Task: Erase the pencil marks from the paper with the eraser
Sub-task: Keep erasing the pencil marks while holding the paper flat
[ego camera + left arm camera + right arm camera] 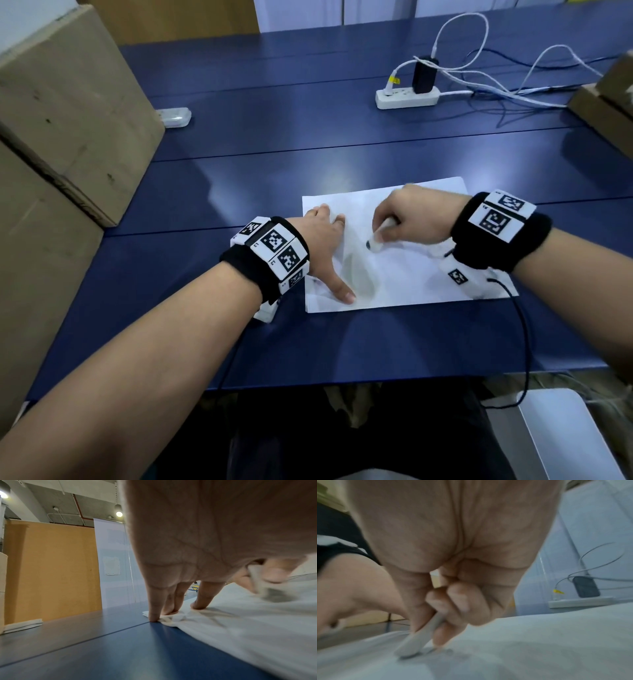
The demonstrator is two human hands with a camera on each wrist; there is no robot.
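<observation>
Blue table (308, 144): L hand (322, 246) fingers flat on paper (411, 274), R hand (418, 219) fingers gripping eraser (378, 238).

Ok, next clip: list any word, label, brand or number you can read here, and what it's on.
No readable words, brands or numbers.
Left wristband: black-and-white square code markers, small characters beside them too small to read.
Right wristband: the same kind of markers, tiny characters unreadable.
Yellow tag on a cable at the power strip: too small to read.
Paper: only faint grey smudges, no text.
Eraser in the right hand: no print visible.
</observation>
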